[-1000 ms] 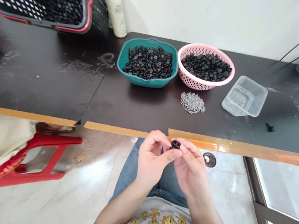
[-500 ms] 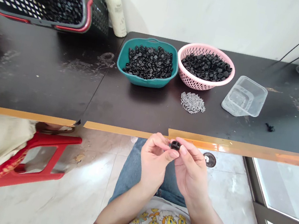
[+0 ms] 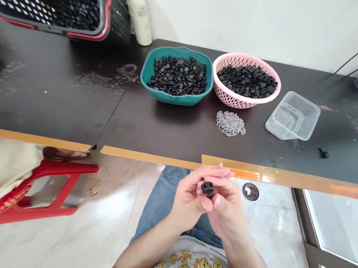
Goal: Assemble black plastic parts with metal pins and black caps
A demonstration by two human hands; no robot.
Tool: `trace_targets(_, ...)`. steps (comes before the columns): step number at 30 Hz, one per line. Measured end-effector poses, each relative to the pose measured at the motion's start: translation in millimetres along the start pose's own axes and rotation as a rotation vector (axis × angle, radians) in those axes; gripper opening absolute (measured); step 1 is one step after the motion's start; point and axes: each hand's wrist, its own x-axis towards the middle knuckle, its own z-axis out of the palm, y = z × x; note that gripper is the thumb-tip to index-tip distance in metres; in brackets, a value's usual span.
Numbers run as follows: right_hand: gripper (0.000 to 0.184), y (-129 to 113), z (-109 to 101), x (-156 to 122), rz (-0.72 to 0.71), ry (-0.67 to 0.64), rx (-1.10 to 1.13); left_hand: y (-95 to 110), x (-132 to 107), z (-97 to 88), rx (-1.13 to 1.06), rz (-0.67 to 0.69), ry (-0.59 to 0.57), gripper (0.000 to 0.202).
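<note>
L hand point(image 3: 188, 196) & R hand point(image 3: 230, 208) meet over the jeans point(image 3: 155, 207), fingers curled in narrow, thumb tips close together. Between them they pinch a small blk part point(image 3: 207, 188); fingers cover some of it, so can't quite tell if it's 1 pc or 2. Past that, tape point(image 3: 148, 157) runs along the near edge of the dark table point(image 3: 151, 134). Few blk bits point(image 3: 323, 153) lie off to the R; heap of small silver pcs point(image 3: 231, 124) nr ctr, clear tub point(image 3: 307, 122) to its R. Behind the heap: pink basket point(image 3: 234, 99) w/ blk caps point(image 3: 247, 79), just beside teal basin point(image 3: 177, 100) w/ blk discs point(image 3: 179, 75). Far L, dark crate point(image 3: 117, 11) w/ more blk pcs point(image 3: 78, 11), white bottle point(image 3: 142, 24) next to it by the wall point(image 3: 198, 10).
</note>
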Motion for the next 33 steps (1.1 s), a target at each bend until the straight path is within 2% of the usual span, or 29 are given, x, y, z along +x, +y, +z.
trace_targets(4, 0.024, 0, -3, -5, -0.061, 0.005, -0.074, 6, -1, 0.0, 0.138, 0.016, -0.055, 0.059)
trace_targets(9, 0.024, -2, -6, -15, -0.115, 0.015, -0.148, 8, -6, 0.3, 0.182, 0.065, -0.099, 0.047)
trace_targets(12, 0.024, -5, -5, -17, -0.129, -0.020, -0.157, 5, -9, 1.7, 0.154, 0.105, -0.102, 0.043)
trace_targets(17, 0.022, -13, -2, -19, -0.181, -0.064, -0.176, 6, -11, 7.4, 0.242, 0.157, -0.054, 0.044)
trace_targets(26, 0.022, -20, -4, -26, -0.089, -0.187, -0.144, 1, -5, -3.7, 0.160, 0.271, -0.132, 0.043)
trace_targets(30, 0.020, -21, -5, -24, -0.054, -0.187, -0.111, 2, 0, -9.5, 0.199, 0.313, -0.110, 0.034)
trace_targets(33, 0.019, -22, -6, -21, -0.034, -0.190, -0.062, 4, 4, -12.9, 0.152, 0.291, -0.118, 0.027)
